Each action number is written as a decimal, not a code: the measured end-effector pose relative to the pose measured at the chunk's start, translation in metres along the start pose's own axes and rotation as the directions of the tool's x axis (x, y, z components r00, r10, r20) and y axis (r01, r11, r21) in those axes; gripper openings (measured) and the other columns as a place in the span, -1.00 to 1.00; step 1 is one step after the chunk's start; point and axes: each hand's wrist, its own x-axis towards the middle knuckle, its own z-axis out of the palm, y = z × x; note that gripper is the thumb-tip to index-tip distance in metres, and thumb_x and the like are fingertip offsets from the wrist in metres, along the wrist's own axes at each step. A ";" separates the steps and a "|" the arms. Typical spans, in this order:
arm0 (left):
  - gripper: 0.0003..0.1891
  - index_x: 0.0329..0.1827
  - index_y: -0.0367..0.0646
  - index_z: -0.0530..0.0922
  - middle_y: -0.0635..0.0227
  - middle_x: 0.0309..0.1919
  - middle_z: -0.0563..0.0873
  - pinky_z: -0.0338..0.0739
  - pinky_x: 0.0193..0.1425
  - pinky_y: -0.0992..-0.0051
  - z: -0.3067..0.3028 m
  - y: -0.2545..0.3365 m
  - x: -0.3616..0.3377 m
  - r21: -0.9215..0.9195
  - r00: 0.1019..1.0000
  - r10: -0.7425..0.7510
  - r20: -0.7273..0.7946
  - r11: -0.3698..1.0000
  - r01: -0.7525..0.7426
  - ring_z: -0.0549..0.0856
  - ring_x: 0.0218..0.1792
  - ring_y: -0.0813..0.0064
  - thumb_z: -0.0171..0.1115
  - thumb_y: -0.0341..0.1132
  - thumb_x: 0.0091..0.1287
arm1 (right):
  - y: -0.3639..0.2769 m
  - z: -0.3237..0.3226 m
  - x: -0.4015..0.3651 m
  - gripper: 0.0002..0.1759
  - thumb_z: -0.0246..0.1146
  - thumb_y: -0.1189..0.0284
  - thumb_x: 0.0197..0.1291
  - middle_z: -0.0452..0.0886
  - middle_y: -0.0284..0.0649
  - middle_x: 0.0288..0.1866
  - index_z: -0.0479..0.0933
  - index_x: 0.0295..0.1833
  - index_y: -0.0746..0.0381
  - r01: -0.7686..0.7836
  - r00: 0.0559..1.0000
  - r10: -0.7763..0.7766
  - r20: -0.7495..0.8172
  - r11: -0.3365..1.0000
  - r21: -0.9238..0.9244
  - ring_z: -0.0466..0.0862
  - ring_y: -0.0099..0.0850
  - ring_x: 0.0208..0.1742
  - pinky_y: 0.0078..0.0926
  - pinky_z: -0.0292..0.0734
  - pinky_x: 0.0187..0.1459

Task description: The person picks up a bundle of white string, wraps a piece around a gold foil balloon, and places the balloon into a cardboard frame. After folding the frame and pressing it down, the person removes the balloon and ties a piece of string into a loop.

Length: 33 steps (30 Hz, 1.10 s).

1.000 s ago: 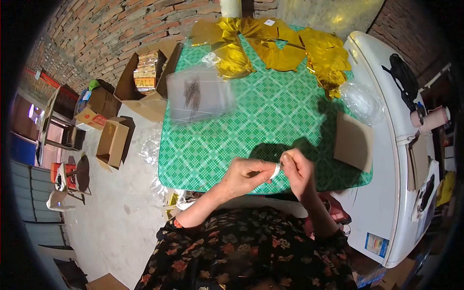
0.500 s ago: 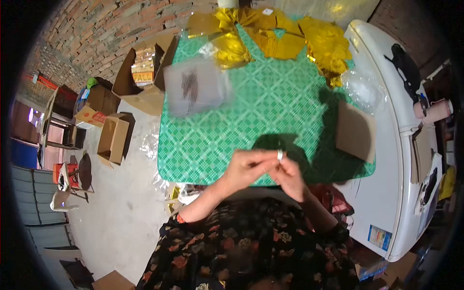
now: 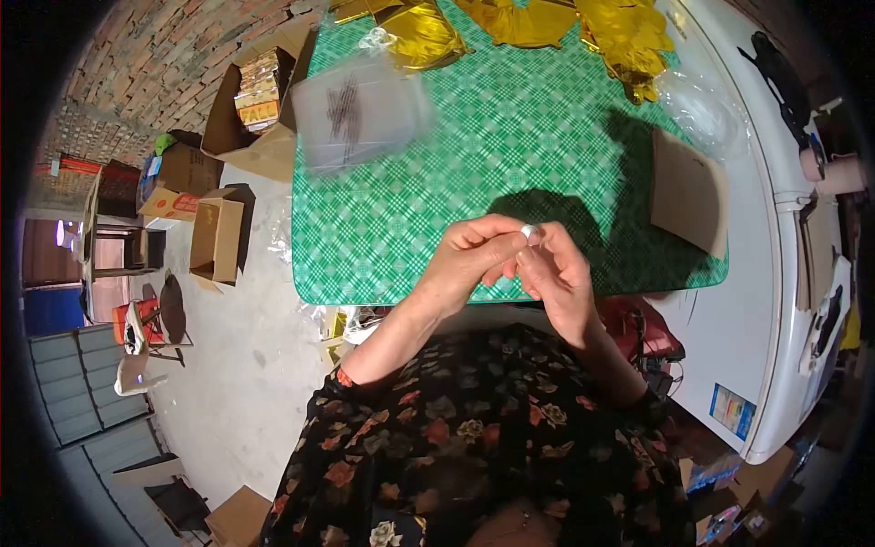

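Observation:
My left hand (image 3: 463, 257) reaches in from the left, thumb and forefinger pinched together on a small white piece (image 3: 530, 232), too small to name. From the right, my right hand (image 3: 561, 281) meets it, its curled fingertips also on the white piece. Both hands are just above the near edge of the green checked tablecloth (image 3: 510, 146). Farther off, a stack of clear plastic bags (image 3: 365, 114) lies at the cloth's left side. Gold foil pieces (image 3: 624, 41) are spread along the back of the table.
A cardboard sheet (image 3: 688, 191) lies at the table's right side, beside clear plastic wrap (image 3: 702, 114). A white fridge (image 3: 729, 337) stands close on the right. Open cardboard boxes (image 3: 217, 237) are on the floor to the left, near a brick wall (image 3: 173, 55).
The view has tipped downward, so the table sits higher in the picture. My hands remain together at the white piece, and the right hand's fingers are now turned up more.

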 end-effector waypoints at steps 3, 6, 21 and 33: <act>-0.86 -0.04 -0.22 0.72 0.46 -0.29 0.72 0.45 -0.26 0.65 0.002 0.000 -0.001 0.075 0.996 0.070 -0.052 0.995 -0.066 0.59 -0.34 0.71 0.27 -0.37 0.51 | 0.003 0.001 0.000 -0.88 0.06 0.44 0.60 0.46 -0.40 -0.37 0.41 0.03 0.28 -0.006 0.999 0.005 -0.037 0.999 -0.038 0.41 -0.67 -0.41 -0.65 0.29 -0.38; -0.91 -0.11 -0.22 0.71 0.36 -0.20 0.71 0.49 0.01 0.51 -0.005 0.007 0.008 0.506 0.901 0.433 0.031 0.771 -0.388 0.61 -0.11 0.49 0.34 -0.44 0.40 | 0.000 -0.003 0.000 -0.80 -0.03 0.36 0.64 0.40 -0.40 -0.45 0.40 -0.05 0.25 -0.102 0.995 0.099 0.031 0.987 0.127 0.37 -0.64 -0.47 -0.63 0.22 -0.43; -0.73 0.13 -0.17 0.74 0.40 -0.29 0.83 0.62 -0.13 0.50 -0.152 0.127 0.127 0.949 0.681 0.730 -0.057 0.251 -0.189 0.67 -0.26 0.72 0.31 -0.30 0.45 | 0.020 -0.012 -0.037 -0.85 0.09 0.41 0.55 0.52 -0.29 -0.25 0.48 -0.07 0.26 -0.440 0.837 0.495 0.233 0.862 -0.251 0.50 -0.50 -0.23 -0.47 0.45 -0.12; -0.68 0.26 -0.13 0.69 0.34 0.09 0.79 0.67 0.01 0.50 -0.190 0.119 0.104 0.847 0.830 0.555 -0.058 0.468 -0.254 0.74 -0.02 0.56 0.26 -0.27 0.52 | 0.090 -0.111 -0.108 -0.73 0.21 0.45 0.22 0.65 0.03 -0.01 0.63 0.01 0.26 -0.075 0.995 0.056 -0.081 -0.099 -0.992 0.61 0.08 0.13 0.14 0.36 0.37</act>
